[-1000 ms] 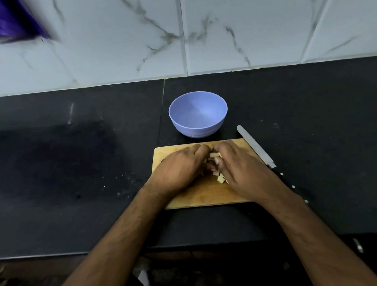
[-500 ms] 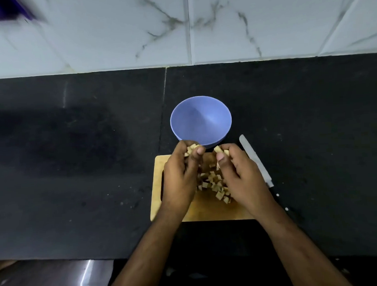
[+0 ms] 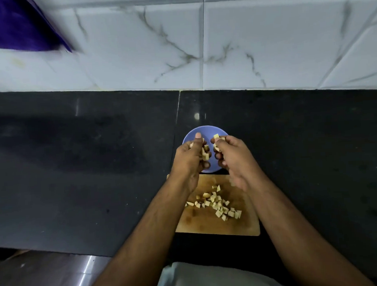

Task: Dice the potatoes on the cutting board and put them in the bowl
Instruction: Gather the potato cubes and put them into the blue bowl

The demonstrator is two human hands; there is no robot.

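Your left hand and right hand each grip potato cubes with curled fingers above the blue bowl at the cutting board's far edge, more cubes lying on the board's middle

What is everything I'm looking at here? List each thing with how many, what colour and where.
bowl: one, pale blue, on the counter just beyond the board, under the hands.
cutting board: one, light wood, on the counter nearest the person.
potato cubes on the board: a scattered pile, pale yellow, too many to count.
potato cubes in the hands: a handful in each hand, pale yellow, above the bowl.
counter: one, black.
wall tiles: white with grey veins, behind the counter.
purple thing: one, top left, blurred.
left hand: holds cubes over the bowl.
right hand: holds cubes over the bowl.
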